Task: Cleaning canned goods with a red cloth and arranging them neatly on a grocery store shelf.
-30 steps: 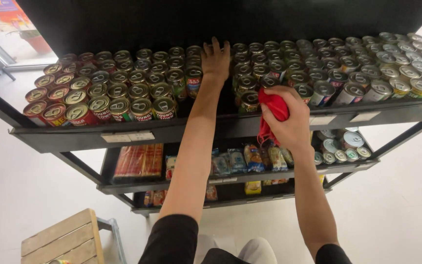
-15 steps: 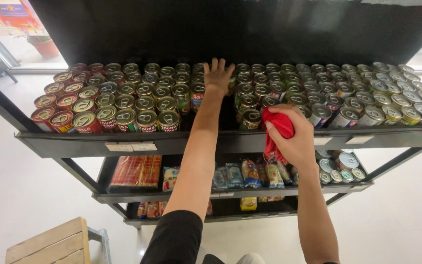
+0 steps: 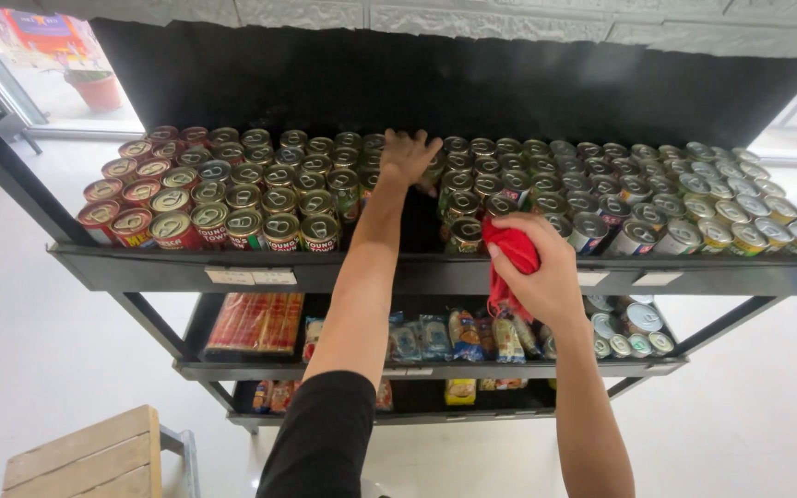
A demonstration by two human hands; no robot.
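Note:
A black top shelf (image 3: pixel 435 274) carries several rows of tin cans (image 3: pixel 260 189) seen from above. My left hand (image 3: pixel 408 157) reaches to the back of the shelf, its fingers closed over a can in the middle rows; the can itself is mostly hidden under the hand. My right hand (image 3: pixel 537 272) hovers at the shelf's front edge, clutching a bunched red cloth (image 3: pixel 512 249) just in front of the cans. A dark gap runs between the can rows under my left forearm.
More cans (image 3: pixel 694 203) fill the shelf's right side. Lower shelves hold a red packet tray (image 3: pixel 255 323), snack packets (image 3: pixel 458 337) and small tins (image 3: pixel 634 330). A wooden stool (image 3: pixel 85 456) stands at the lower left on the white floor.
The view has shifted so the shelf sits a little lower in frame. My left hand stays on the back cans, and my right hand with the cloth has hardly moved.

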